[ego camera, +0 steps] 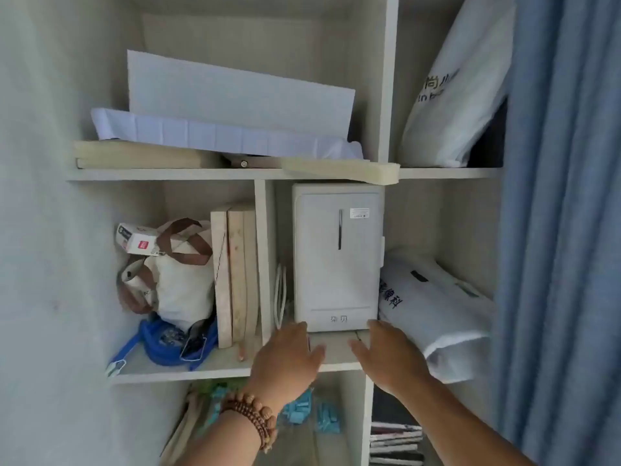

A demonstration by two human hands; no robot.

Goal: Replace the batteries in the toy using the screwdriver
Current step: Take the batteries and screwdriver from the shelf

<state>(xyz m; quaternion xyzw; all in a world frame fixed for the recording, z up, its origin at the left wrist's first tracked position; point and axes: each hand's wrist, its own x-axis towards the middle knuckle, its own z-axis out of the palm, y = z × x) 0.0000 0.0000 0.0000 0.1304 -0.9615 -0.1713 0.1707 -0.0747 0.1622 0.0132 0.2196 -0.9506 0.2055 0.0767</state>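
Head view, left to right along the shelf (215, 364): a canvas tote bag (181, 280), upright wooden boards (235, 274), then the white boxy appliance (337, 257) near the front edge. My left hand (289, 354) and right hand (389, 354) are spread wide, empty, at its base corners. I see no toy or screwdriver; I judge I'm searching. Next: shift the appliance aside carefully.
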